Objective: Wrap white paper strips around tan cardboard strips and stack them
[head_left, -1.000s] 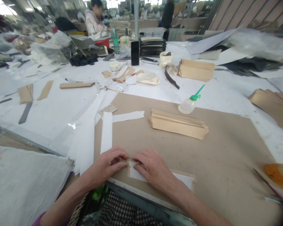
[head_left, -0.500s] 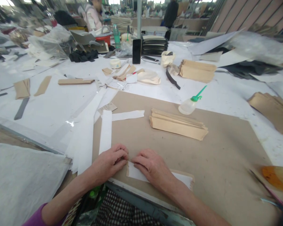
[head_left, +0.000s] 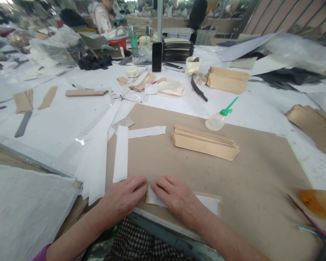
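Note:
At the table's front edge lies a tan strip with a white strip (head_left: 209, 203) laid on it, leaving a narrow tan border. My left hand (head_left: 129, 195) is closed in a pinch at the strip's left end; its fingertips are partly hidden. Over the left half rests my right hand (head_left: 174, 194), its fingers curled together and pressing the top left corner. Behind my hands, a stack of tan strips (head_left: 205, 143) lies on the brown board (head_left: 250, 181). Two loose white strips, one upright in view (head_left: 121, 154) and one crosswise (head_left: 148, 132), lie beyond my left hand.
Fanned white strips (head_left: 93, 170) lie on the left. A green-tipped squeeze bottle (head_left: 216, 121) stands at the board's far edge. A phone (head_left: 157, 57) is propped at the back. An amber object (head_left: 316, 203) and thin tools (head_left: 309, 217) are at the right. People work in the background.
My left hand has turned flatter and shifted slightly down, still at the strip's left end. My right hand stays nearly where it was. The view has tilted slightly.

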A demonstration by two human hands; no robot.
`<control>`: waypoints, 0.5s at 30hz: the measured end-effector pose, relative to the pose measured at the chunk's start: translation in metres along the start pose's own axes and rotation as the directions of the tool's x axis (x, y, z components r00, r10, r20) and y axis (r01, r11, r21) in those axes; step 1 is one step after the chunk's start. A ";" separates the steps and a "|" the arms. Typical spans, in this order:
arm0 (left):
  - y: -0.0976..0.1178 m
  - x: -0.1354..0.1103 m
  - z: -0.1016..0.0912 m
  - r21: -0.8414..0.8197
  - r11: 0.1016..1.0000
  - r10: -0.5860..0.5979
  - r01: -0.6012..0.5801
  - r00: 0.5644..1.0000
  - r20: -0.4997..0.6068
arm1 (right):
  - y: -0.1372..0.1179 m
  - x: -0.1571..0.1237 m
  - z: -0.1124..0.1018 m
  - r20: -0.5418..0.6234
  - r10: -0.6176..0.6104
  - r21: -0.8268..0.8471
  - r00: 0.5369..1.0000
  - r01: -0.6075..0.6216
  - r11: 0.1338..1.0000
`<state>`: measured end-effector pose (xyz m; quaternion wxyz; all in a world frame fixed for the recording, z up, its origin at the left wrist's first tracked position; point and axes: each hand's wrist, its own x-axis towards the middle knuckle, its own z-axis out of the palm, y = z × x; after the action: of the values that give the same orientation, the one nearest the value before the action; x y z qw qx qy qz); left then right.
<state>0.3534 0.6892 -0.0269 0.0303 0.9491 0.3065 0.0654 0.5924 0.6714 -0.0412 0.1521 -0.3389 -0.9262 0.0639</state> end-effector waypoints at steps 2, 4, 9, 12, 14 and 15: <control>0.004 -0.002 0.002 0.047 0.999 0.024 -0.024 1.000 0.000 | 0.000 -0.001 0.000 0.014 -0.014 -0.014 1.000 0.014 1.000; 0.008 -0.005 0.005 0.076 0.997 0.034 -0.034 0.999 0.001 | 0.000 -0.001 -0.001 0.024 -0.025 -0.027 0.999 0.026 0.999; 0.020 -0.011 0.006 -0.010 0.998 -0.065 0.064 0.996 -0.059 | -0.001 -0.003 -0.002 0.027 -0.035 -0.045 0.999 0.036 0.998; 0.022 -0.009 0.003 -0.207 0.964 -0.196 0.167 0.972 -0.133 | -0.004 -0.003 -0.001 0.016 -0.019 -0.058 1.000 0.020 0.998; 0.022 -0.006 0.003 -0.336 0.911 -0.302 0.238 0.941 -0.154 | -0.006 -0.003 0.000 0.008 -0.013 -0.077 1.000 0.014 0.997; 0.023 -0.004 0.004 -0.377 0.886 -0.349 0.269 0.923 -0.162 | -0.007 -0.003 0.001 0.001 -0.012 -0.086 1.000 0.012 0.996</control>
<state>0.3637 0.6685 -0.0287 0.1726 0.8535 0.4398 0.2199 0.5899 0.6641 -0.0414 0.1374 -0.3395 -0.9302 0.0234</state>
